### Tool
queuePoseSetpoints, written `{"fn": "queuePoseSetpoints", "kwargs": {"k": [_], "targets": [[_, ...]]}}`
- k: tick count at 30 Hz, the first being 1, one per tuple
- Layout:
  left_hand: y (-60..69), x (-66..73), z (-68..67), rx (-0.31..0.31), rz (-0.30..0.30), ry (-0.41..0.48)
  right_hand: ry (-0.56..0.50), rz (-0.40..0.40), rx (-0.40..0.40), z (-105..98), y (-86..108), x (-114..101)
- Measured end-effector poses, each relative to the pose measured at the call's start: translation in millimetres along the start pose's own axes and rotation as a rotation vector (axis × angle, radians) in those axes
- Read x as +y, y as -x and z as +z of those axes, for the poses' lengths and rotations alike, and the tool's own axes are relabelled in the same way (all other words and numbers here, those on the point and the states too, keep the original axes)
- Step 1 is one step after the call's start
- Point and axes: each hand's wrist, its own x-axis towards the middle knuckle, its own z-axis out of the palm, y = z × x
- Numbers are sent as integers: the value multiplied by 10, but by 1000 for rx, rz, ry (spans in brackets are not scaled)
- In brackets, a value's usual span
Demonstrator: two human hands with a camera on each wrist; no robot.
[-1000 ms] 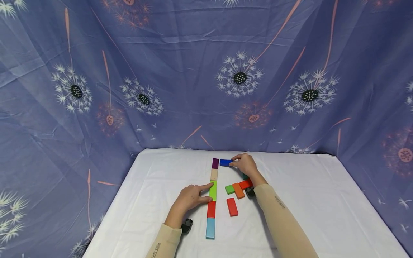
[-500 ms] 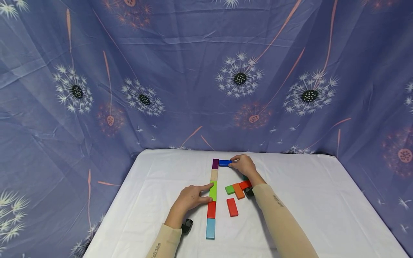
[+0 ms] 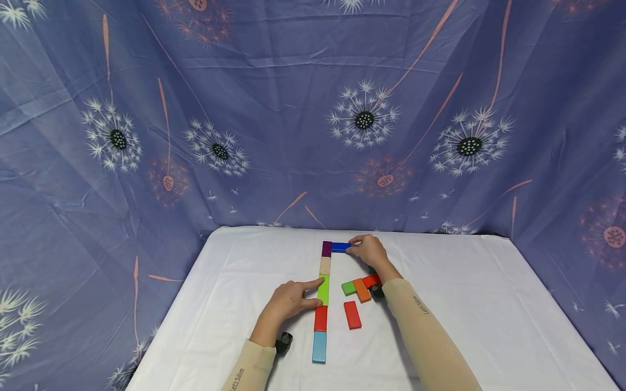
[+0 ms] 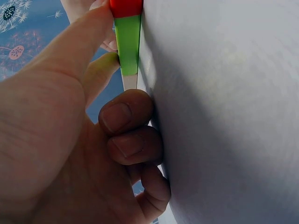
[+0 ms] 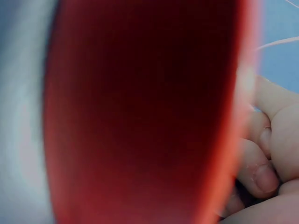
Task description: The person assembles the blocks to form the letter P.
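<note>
A straight row of flat blocks runs away from me in the head view: light blue (image 3: 319,347), red (image 3: 320,319), lime green (image 3: 324,290), beige (image 3: 325,265) and purple (image 3: 326,249). My left hand (image 3: 290,298) lies left of the row, index finger and thumb outstretched and touching the lime block's side; its other fingers curl under in the left wrist view. My right hand (image 3: 369,251) pinches the right end of a blue block (image 3: 339,247). That block lies crosswise, its left end against the purple block or very near it. A blurred red block (image 5: 140,112) hides much of the right wrist view.
Right of the row lie a green block (image 3: 349,288), an orange block (image 3: 362,290), a red block (image 3: 370,280) and another red block (image 3: 352,315). A dark green block (image 3: 371,269) is partly hidden by the right forearm. A patterned cloth (image 3: 293,136) hangs behind the white table (image 3: 440,260).
My right hand has slid the blue block slightly left, closing the small gap to the purple block. The left hand stays in place at the lime block.
</note>
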Motion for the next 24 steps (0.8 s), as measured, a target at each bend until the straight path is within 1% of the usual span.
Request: {"fn": "queuePoseSetpoints", "kwargs": {"k": [4,10,15,18,21,24], "targets": [[-4,9,5,-1,-2,0,-33,-2,2,-51,27,31],[1,-3,8,-2,6,-11,-147,30,27,-213,103,82],[10,-9,5,-4,13,-5,-236,51,17,-385,226,143],[7,-12,7,-8,12,-6,-247,46,23,-475,321,197],[0,-15,6,-8,11,-10,-237,41,31,-551,425,262],[-2,-19,6,-7,9,-6,-258,48,32,-623,529,340]]}}
